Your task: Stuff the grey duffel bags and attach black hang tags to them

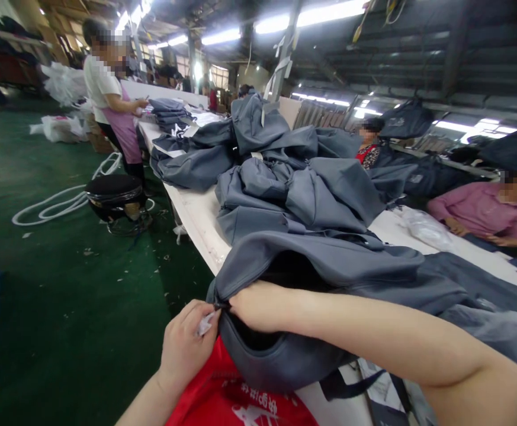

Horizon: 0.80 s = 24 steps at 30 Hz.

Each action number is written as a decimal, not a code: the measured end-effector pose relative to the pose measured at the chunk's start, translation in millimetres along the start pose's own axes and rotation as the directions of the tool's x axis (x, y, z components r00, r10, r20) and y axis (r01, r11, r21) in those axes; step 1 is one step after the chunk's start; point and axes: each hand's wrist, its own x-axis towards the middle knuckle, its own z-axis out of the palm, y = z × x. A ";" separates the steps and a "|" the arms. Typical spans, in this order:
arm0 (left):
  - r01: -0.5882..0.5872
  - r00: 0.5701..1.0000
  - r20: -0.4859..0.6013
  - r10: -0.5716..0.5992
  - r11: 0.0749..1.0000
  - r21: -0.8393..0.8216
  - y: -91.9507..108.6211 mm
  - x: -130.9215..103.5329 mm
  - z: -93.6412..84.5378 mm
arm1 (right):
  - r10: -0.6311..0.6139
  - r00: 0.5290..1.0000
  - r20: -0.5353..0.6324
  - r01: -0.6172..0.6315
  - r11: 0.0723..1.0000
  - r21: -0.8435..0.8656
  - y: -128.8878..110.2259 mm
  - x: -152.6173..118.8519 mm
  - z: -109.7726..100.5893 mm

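Note:
A grey-blue bag lies at the table's near edge, its long opening gaping toward me. My left hand pinches the bag's edge at the left end of the opening, with a scrap of clear or white plastic showing between the fingers. My right hand reaches into the opening and meets the left one at that same corner. Its fingertips are mostly hidden behind the fabric edge, but the fingers look closed on it. A dark strap hangs from the bag's lower right side.
More grey-blue bags are heaped along the white table. One person stands at the far left end; others sit across on the right. A round black stool and a coiled white hose are on the green floor.

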 end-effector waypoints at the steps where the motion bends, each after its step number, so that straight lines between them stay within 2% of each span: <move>1: 0.022 1.000 0.004 -0.022 1.000 -0.010 -1.3 3.0 -5.3 | 0.000 0.999 -0.039 0.000 1.000 0.002 -5.3 -11.0 -4.1; 3: 0.056 0.998 -0.027 -0.055 0.998 0.025 -2.3 13.5 -16.5 | 0.034 0.987 -0.160 -0.032 0.999 0.014 -13.5 -35.9 -16.0; 4: 0.064 0.997 -0.052 -0.061 0.996 0.062 -1.3 21.2 -21.3 | 0.091 0.971 -0.221 -0.087 0.996 0.027 -15.6 -48.3 -22.5; 6: 0.054 0.995 -0.089 -0.042 0.989 0.140 5.2 41.4 -27.1 | 0.313 0.898 -0.310 -0.304 0.949 0.078 -15.9 -69.8 -31.8; 8: -0.010 0.999 -0.039 0.017 0.981 0.191 18.0 66.4 -26.4 | 0.522 0.807 -0.275 -0.505 0.852 0.138 -13.5 -85.6 -31.7; 9: -0.049 0.999 0.022 0.045 0.978 0.204 25.9 79.6 -23.8 | 0.566 0.802 -0.189 -0.543 0.824 0.165 -12.7 -91.4 -27.7; 10: -0.078 0.993 0.099 0.058 0.974 0.211 34.0 92.5 -20.0 | 0.562 0.823 -0.078 -0.540 0.818 0.199 -12.8 -96.3 -21.8; 12: -0.081 0.969 0.245 0.020 0.967 0.242 48.7 115.7 -10.7 | 0.473 0.876 0.100 -0.480 0.827 0.292 -15.9 -103.7 -7.4; 14: -0.023 0.954 0.290 -0.073 0.948 0.317 58.7 133.0 -1.4 | 0.423 0.898 0.119 -0.436 0.829 0.350 -21.9 -109.4 4.6; 17: 0.018 0.957 0.261 -0.129 0.921 0.389 63.7 145.7 7.7 | 0.472 0.880 0.045 -0.461 0.828 0.321 -31.5 -118.2 7.5; 19: 0.005 0.959 0.258 -0.117 0.918 0.397 62.3 147.2 9.6 | 0.418 0.908 0.004 -0.402 0.871 0.282 -36.1 -129.5 -1.7; 21: -0.021 0.970 0.229 -0.078 0.916 0.402 58.9 146.2 8.8 | 0.345 0.929 -0.135 -0.305 0.920 0.247 -38.0 -149.8 -15.5; 22: -0.038 0.982 0.185 -0.042 0.914 0.405 56.9 145.7 7.9 | 0.337 0.911 -0.240 -0.284 0.931 0.230 -37.5 -163.8 -21.6; 23: -0.058 0.991 0.131 0.004 0.910 0.411 55.0 145.5 7.0 | 0.365 0.864 -0.347 -0.306 0.927 0.214 -35.8 -179.8 -25.8; 24: -0.079 0.996 0.071 0.055 0.906 0.417 53.7 145.7 6.2 | 0.429 0.790 -0.439 -0.374 0.904 0.209 -32.7 -197.0 -27.0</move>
